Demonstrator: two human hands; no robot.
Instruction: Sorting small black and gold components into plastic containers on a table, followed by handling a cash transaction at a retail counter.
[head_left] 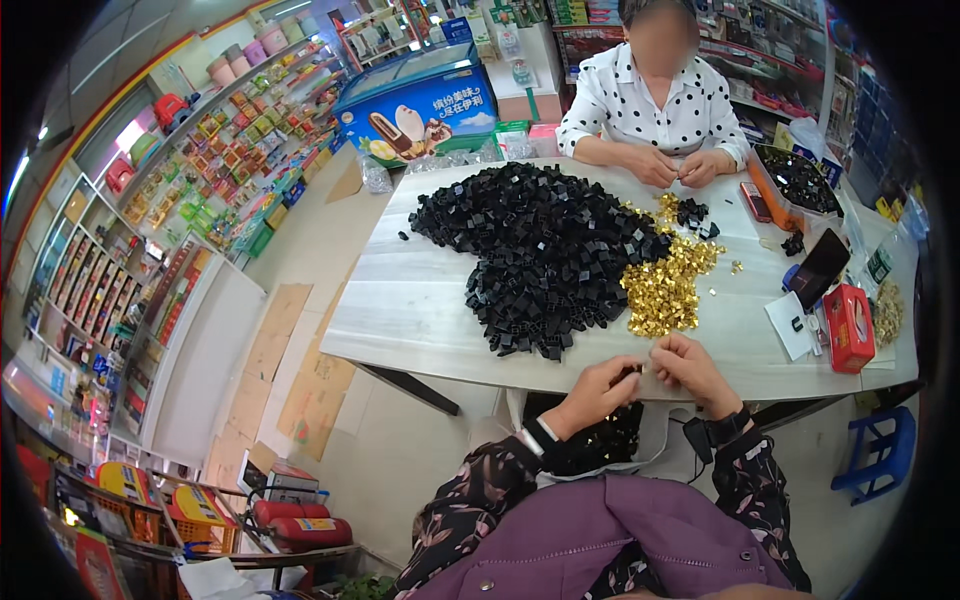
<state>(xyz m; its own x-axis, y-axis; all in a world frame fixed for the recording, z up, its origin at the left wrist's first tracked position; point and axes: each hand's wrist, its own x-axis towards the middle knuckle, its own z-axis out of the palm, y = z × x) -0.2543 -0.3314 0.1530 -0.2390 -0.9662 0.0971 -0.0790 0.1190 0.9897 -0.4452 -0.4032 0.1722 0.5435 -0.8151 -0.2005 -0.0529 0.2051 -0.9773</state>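
Observation:
At the table's near edge my left hand (598, 392) is closed, with a small dark piece partly showing between its fingertips. Close beside it, my right hand (688, 368) pinches thumb and forefinger together; what it holds is too small to make out. Beyond my hands lies a large heap of small black square plastic pieces (545, 265). A pile of small shiny gold pieces (665, 290) touches the heap's right side. Under my hands, below the tabletop, an open bag (652, 432) holds black pieces with gold on them, partly hidden by my left hand and wrist.
Across the pale table (385, 300) a person in a dotted shirt (655, 110) works with both hands by small black pieces. To the right are an orange container (778, 205), a dark phone (822, 268) and a red box (849, 330). A blue stool (880, 455) stands on the floor.

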